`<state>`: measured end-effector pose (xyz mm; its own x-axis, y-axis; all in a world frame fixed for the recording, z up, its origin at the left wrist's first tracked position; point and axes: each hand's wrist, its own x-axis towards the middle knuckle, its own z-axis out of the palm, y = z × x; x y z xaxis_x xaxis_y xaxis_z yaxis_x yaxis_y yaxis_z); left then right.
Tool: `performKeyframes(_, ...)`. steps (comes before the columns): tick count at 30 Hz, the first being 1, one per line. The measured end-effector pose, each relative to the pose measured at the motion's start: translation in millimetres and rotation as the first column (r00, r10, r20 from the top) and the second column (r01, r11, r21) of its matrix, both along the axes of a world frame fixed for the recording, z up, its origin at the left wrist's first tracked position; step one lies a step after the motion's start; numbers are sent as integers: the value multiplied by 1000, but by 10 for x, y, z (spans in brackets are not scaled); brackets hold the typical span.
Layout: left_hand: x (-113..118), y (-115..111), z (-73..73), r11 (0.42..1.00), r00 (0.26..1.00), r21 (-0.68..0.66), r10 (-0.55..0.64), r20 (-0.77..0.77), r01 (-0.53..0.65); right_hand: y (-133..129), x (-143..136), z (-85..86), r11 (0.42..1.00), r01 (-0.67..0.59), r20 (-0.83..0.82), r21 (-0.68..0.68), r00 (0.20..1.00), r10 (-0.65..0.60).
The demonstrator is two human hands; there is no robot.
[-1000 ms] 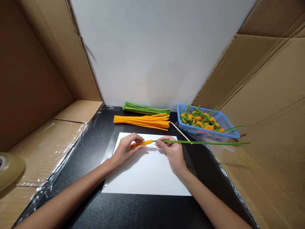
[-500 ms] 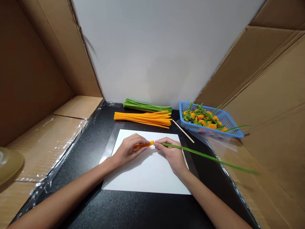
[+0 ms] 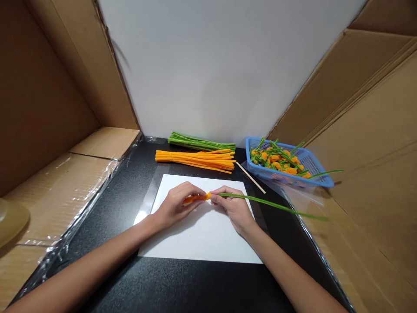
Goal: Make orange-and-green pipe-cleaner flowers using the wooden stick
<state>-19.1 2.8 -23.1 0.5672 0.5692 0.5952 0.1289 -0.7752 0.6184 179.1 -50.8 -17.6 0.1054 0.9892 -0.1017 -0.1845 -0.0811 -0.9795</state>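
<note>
Over the white paper (image 3: 198,239), my left hand (image 3: 179,202) is closed on an orange pipe cleaner piece (image 3: 194,198), coiled at its right tip; part of it is hidden by my fingers. My right hand (image 3: 234,208) pinches a long green pipe cleaner (image 3: 270,201) near its left end, right against the orange tip. From my right fingers the green stem reaches far to the right, its free end blurred. My fingertips hide how the two pieces join.
Behind the paper lie an orange pipe cleaner bundle (image 3: 195,160) and a green bundle (image 3: 200,142). A wooden stick (image 3: 250,177) is right of them. The blue basket (image 3: 325,182) holds several orange-and-green pieces. Cardboard walls (image 3: 368,130) flank the black table (image 3: 107,256).
The green pipe cleaner's free end has swung up and to the left, and its left end now sits closer against the orange tip. Both hands stay nearly in place.
</note>
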Motion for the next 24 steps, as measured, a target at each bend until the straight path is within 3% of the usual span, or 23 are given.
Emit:
performKeyframes(5, -18, 31, -55, 988, 989, -71, 140, 43, -137, 51, 98, 42, 993, 105, -85, 46, 991, -101)
performKeyframes(14, 14, -4, -20, 999, 999, 26, 46, -5, -45, -23, -39, 4, 990, 113, 143, 85, 982, -124)
performKeyframes(20, 8, 18, -60, 991, 991, -11, 134, 27, -134, 45, 62, 30, 986, 155, -34, 68, 988, -153)
performKeyframes(24, 20, 11, -62, 992, 993, 46, 116, 23, -117, 40, 58, -6, 990, 131, -52, 47, 990, -129)
